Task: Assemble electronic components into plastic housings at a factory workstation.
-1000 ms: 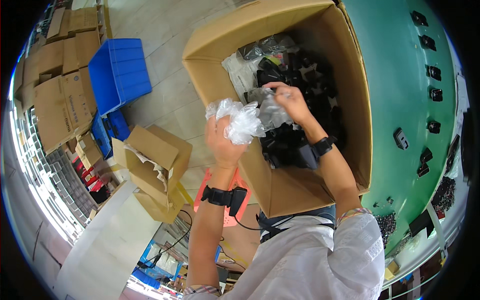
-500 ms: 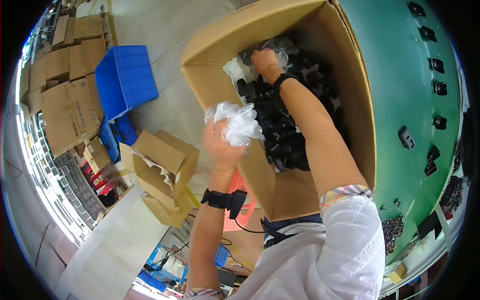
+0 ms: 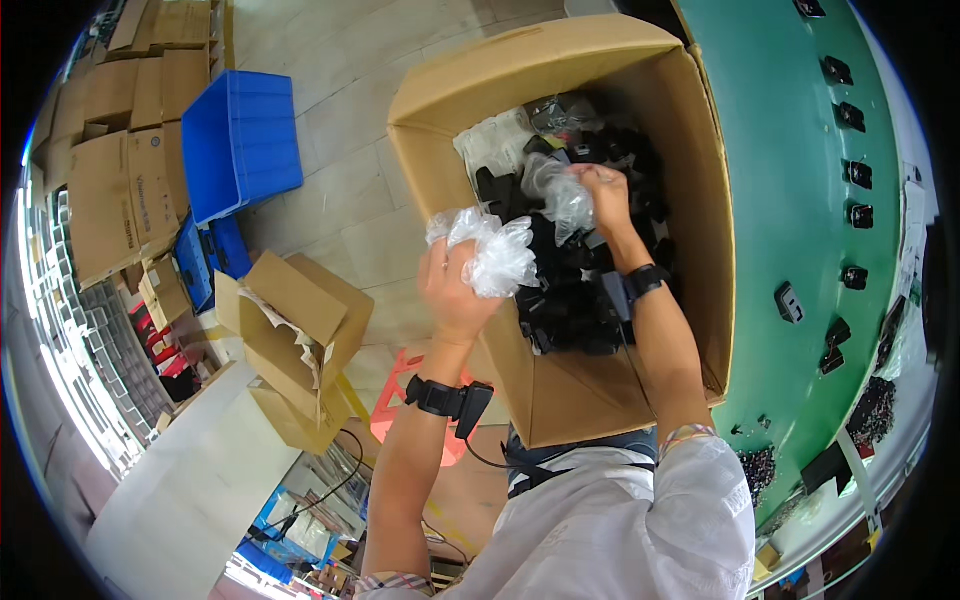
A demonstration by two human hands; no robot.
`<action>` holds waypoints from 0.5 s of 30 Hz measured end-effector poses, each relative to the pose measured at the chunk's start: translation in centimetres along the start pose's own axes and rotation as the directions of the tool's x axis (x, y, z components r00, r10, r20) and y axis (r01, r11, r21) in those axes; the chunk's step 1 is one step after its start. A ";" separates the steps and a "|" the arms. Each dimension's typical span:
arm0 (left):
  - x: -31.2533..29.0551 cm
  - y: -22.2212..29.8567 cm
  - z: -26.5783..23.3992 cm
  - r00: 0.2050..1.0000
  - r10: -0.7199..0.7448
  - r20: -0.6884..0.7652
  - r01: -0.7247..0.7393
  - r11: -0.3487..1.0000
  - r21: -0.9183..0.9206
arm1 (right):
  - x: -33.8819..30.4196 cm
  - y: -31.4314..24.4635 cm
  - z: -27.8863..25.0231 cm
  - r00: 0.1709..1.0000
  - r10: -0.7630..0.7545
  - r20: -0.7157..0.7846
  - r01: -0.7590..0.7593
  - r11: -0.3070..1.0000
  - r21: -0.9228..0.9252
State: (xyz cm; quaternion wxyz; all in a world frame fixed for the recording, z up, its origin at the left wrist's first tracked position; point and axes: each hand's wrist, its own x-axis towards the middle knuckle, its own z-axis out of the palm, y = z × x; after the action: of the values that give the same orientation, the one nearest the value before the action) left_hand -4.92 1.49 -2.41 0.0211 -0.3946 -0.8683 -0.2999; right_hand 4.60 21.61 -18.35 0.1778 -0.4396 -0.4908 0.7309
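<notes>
left hand (image 3: 458, 290): one, fingers closed round a bunched clear plastic bundle (image 3: 493, 255), seen at the eight o'clock side of the large carton (image 3: 585, 395).
right hand (image 3: 608, 197): one, at two o'clock from the left hand, fingertips pinching a thin clear plastic bag (image 3: 562, 198) that extends to nine o'clock; contact with the heap cannot be told.
black parts (image 3: 570, 322): many, heaped in the large carton.
green table (image 3: 765, 200): at three o'clock of the large carton; small black pieces (image 3: 859, 175) in a row.
blue bin (image 3: 262, 150): one, at ten o'clock from the left hand.
</notes>
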 end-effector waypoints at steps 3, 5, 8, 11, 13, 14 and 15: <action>0.4 0.8 0.0 1.000 0.011 0.007 -0.011 1.000 -0.024 | 3.6 -1.5 -2.0 0.988 -0.133 0.085 0.157 0.846 -0.509; 0.4 0.7 -0.1 1.000 -0.007 -0.003 0.006 0.998 -0.055 | 6.0 -4.0 0.9 0.940 -0.332 0.082 0.251 0.506 -0.825; 0.7 1.2 0.6 0.999 0.032 -0.021 -0.034 0.996 -0.080 | 11.5 -2.0 1.2 0.969 -0.159 0.191 0.190 -0.020 -0.982; 0.6 0.8 0.5 1.000 0.016 0.005 -0.016 0.997 -0.074 | 12.2 -1.7 2.3 0.893 -0.032 0.448 0.437 -0.170 -0.883; 0.4 0.5 0.2 1.000 0.016 0.006 -0.016 0.999 -0.052 | 10.2 -2.3 3.8 0.871 0.055 0.488 0.490 -0.028 -0.871; 0.1 0.6 0.0 1.000 0.010 0.006 -0.010 0.999 -0.053 | 8.0 -1.9 4.3 0.839 -0.008 0.544 0.541 0.128 -0.831; 0.0 0.5 0.0 1.000 -0.010 0.010 0.010 0.999 -0.047 | 5.9 -1.5 4.4 0.808 -0.085 0.583 0.582 0.272 -0.766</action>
State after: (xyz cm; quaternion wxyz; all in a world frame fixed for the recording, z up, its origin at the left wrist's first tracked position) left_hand -4.55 1.74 -2.16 0.0063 -0.3919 -0.8631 -0.3184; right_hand -2.48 23.90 -19.27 -0.0603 -0.1689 -0.9224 0.3421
